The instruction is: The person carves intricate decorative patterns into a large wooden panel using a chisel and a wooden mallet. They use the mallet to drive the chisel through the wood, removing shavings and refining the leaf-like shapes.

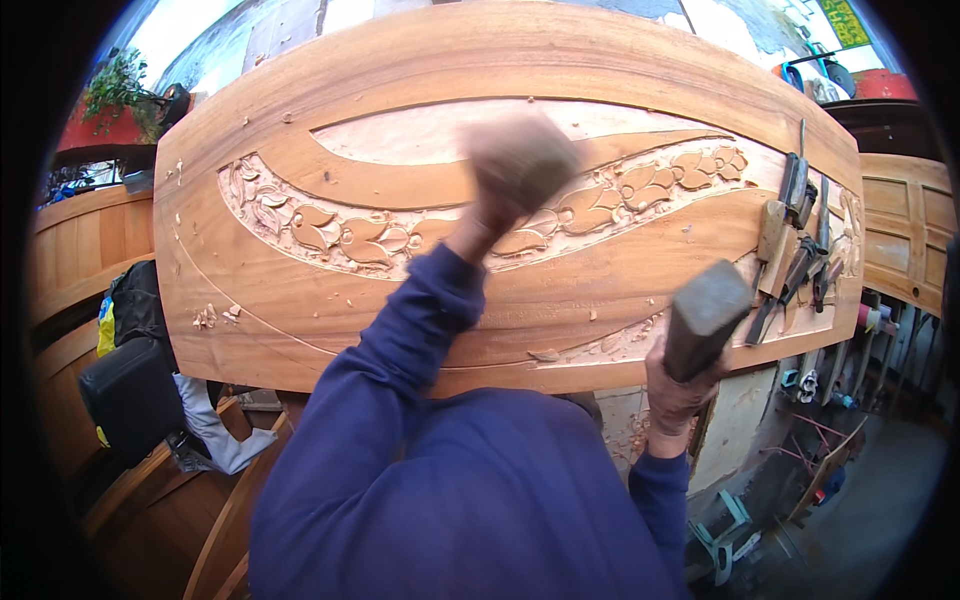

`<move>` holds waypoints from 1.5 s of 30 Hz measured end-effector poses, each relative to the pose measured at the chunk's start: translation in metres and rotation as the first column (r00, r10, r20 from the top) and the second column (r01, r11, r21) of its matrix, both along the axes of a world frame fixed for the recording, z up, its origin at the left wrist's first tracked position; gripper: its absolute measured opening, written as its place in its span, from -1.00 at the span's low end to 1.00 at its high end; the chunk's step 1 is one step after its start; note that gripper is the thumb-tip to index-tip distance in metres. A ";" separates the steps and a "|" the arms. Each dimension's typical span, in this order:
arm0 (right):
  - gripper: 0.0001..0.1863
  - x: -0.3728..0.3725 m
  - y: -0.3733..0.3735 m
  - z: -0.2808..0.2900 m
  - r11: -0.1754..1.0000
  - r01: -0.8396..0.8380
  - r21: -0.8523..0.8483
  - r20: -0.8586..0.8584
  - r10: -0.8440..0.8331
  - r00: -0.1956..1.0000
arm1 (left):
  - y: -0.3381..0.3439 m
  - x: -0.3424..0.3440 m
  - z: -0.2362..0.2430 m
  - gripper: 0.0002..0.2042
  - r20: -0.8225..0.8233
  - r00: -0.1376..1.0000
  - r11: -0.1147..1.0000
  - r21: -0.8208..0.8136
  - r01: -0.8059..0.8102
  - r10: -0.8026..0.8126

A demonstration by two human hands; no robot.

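Observation:
A large wooden panel (pixel 560 355) lies before me, carved with a curving band of flowers and leaves (pixel 380 240). Above the middle of that band is my left hand (pixel 520 165), smeared by motion. Its fingers cannot be made out, nor whether anything is in them. Near the panel's front edge, my right hand (pixel 680 400) is closed around a dark, blocky mallet (pixel 705 320), whose worn flat end points up and away from me. A gap separates the mallet from the left hand.
Several chisels (pixel 775 235) lie bunched at the panel's right end. Wood chips (pixel 212 318) are scattered on its left part. A black bag (pixel 130 395) sits left of the panel, near stacked wooden panels (pixel 85 235). A small pale-blue stand (pixel 722 535) is on the floor at right.

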State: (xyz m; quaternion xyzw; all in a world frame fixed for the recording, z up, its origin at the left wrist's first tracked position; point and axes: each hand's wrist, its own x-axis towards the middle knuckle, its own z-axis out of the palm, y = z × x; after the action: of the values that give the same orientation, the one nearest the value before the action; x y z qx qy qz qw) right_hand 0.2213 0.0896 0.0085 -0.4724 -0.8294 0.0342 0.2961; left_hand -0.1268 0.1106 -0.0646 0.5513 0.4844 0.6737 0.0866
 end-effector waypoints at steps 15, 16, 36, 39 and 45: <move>-0.76 0.085 0.015 -0.009 0.753 0.002 -0.658 -0.741 -0.648 0.176 | 0.078 0.192 0.074 -0.67 -0.149 0.975 0.743 -0.669 0.023 -0.165; -0.75 0.098 0.020 -0.016 0.760 0.005 -0.650 -0.748 -0.641 0.172 | 0.100 0.207 0.073 -0.67 -0.161 0.969 0.716 -0.698 0.021 -0.186; -0.69 0.191 0.053 0.000 0.757 -0.029 -0.653 -0.666 -0.555 0.498 | 0.351 0.302 0.034 -0.63 -0.399 0.910 0.702 -0.680 -0.211 -0.113; -0.65 0.186 0.060 0.004 0.738 -0.020 -0.674 -0.657 -0.586 0.474 | 0.353 0.294 0.034 -0.64 -0.252 0.966 0.708 -0.692 -0.144 -0.049; -0.61 0.222 0.067 -0.027 0.516 -0.034 -0.856 -0.445 -0.703 0.555 | 0.316 0.279 0.115 -0.83 0.421 0.907 0.957 -0.269 0.107 0.017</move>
State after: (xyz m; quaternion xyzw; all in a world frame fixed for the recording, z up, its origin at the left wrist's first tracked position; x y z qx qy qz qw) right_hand 0.4435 0.1565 -0.0183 -0.6587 -0.3910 0.5242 0.3721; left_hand 0.1525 0.4267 0.0505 0.3869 0.5337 0.6967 0.2831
